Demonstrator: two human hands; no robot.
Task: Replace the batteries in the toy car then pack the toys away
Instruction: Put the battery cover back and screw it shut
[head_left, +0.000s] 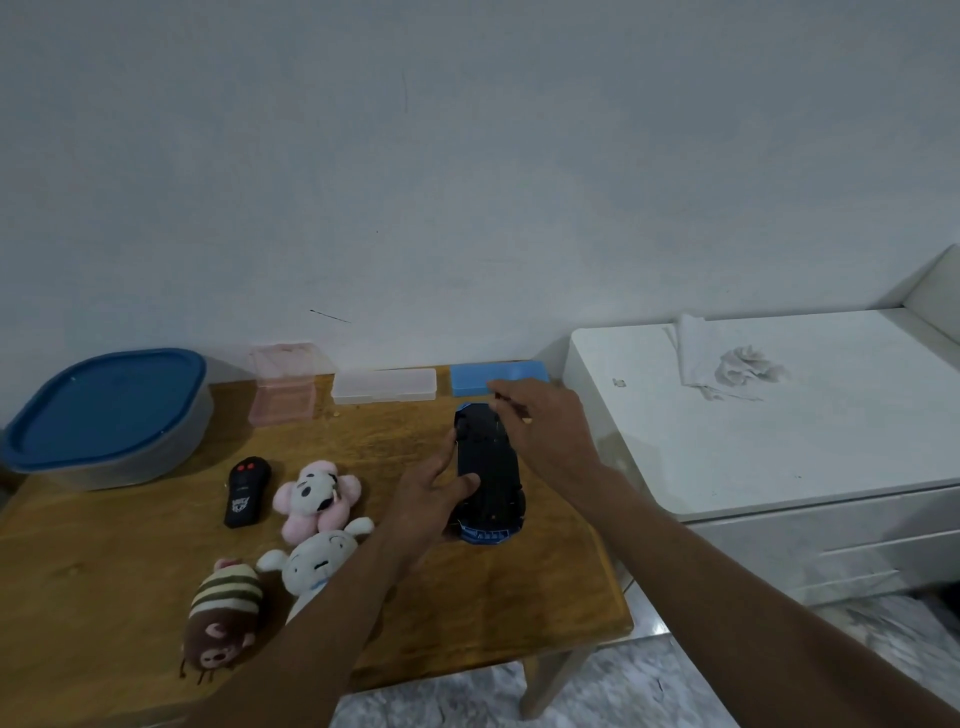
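Note:
The blue toy car (488, 470) lies upside down on the wooden table (104, 587), its dark underside facing up. My left hand (426, 501) holds the car by its left side, thumb on the underside. Above the car's far end, my right hand (545, 426) pinches a thin tool that looks like a small screwdriver (511, 408). A black remote control (247, 491) lies left of the car. Three plush toys sit near the front: a pink one (314, 499), a white one (317, 564) and a brown striped one (223, 613).
A large container with a blue lid (104, 410) stands at the back left. Along the wall are a pink clear box (283, 384), a clear flat case (384, 385) and a blue case (478, 376). A white cabinet (779, 415) with crumpled tissue (748, 366) borders the table's right.

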